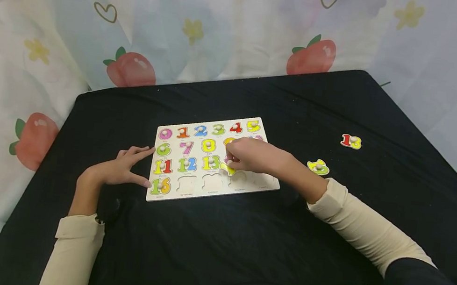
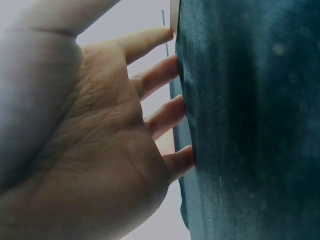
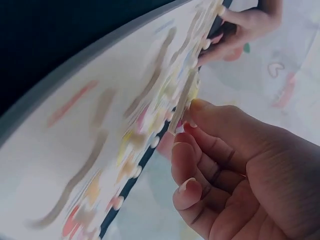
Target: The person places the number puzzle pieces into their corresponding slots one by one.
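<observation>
A white wooden number puzzle board (image 1: 176,195) lies on the black cloth, colourful knobbed number pieces in its upper rows and several bare recesses along its bottom row. My left hand (image 1: 117,167) is at the board's left side, thumb and fingers spread, fingertips touching its edge. In the left wrist view, the palm (image 2: 105,140) shows with its fingers extended. My right hand (image 1: 254,156) pinches a yellow-and-purple number puzzle piece (image 1: 229,168) over the board, right of the green-and-yellow 13 piece (image 1: 211,162). The right wrist view shows that piece (image 3: 184,102) tilted between thumb and fingers; its number is hidden.
Two loose pieces lie right of the board: a green-and-yellow piece (image 1: 318,167) by the right forearm, and a red-and-yellow piece (image 1: 351,141) farther off. Behind the black-covered table (image 1: 300,103) hangs a patterned curtain (image 1: 241,26).
</observation>
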### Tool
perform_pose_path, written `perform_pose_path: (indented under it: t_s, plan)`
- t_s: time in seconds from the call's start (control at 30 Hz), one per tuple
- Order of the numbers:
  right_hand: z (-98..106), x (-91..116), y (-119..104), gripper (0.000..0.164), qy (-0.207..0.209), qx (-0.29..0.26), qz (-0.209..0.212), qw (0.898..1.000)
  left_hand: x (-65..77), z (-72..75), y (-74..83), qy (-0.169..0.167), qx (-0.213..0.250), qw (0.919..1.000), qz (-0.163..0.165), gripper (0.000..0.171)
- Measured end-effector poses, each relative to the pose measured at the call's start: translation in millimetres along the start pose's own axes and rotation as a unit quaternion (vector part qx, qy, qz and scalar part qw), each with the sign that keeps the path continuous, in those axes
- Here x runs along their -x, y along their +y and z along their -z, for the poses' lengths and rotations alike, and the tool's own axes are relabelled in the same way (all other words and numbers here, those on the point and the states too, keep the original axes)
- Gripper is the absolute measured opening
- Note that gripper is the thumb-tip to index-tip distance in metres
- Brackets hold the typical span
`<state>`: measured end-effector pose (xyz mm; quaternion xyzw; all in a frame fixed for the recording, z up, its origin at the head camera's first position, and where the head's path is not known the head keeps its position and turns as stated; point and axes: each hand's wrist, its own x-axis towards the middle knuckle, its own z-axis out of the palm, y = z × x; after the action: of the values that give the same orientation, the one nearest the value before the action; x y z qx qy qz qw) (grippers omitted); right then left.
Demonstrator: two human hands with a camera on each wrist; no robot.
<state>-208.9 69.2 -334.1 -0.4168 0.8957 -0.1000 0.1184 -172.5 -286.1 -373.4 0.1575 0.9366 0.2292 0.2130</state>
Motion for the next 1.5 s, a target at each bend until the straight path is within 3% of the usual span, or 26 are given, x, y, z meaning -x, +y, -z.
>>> perform_pose_path:
  t_s: [0.2, 0.43, 0.7, 0.9, 1.07, 1.5]
  plan:
    - [-6, -14, -18, 0.008, 0.000, 0.018, 0.037, 0.999, -0.1, 0.0, 0.7, -0.001, 0.002, 1.0000, 0.009, 0.106]
    - [-19, -29, -39, 0.012, -0.030, 0.039, 0.060, 0.997, 0.6, 0.6, 1.6, -0.004, 0.004, 1.0000, 0.008, 0.105]
    - [-24, -42, -56, 0.014, -0.052, 0.056, 0.055, 0.996, 0.2, 0.2, 3.3, -0.006, 0.007, 0.9999, 0.006, 0.104]
    - [-27, -50, -71, 0.032, -0.054, 0.060, 0.047, 0.996, -0.4, 1.4, 2.9, -0.007, 0.012, 0.9999, 0.009, 0.104]
    - [-30, -56, -80, 0.037, -0.053, 0.084, 0.050, 0.994, -0.8, 2.8, 4.3, -0.008, 0.013, 0.9998, 0.012, 0.104]
    - [-33, -54, -80, 0.044, -0.059, 0.066, 0.015, 0.996, 0.1, 1.7, 3.9, -0.008, 0.006, 0.9999, 0.008, 0.103]
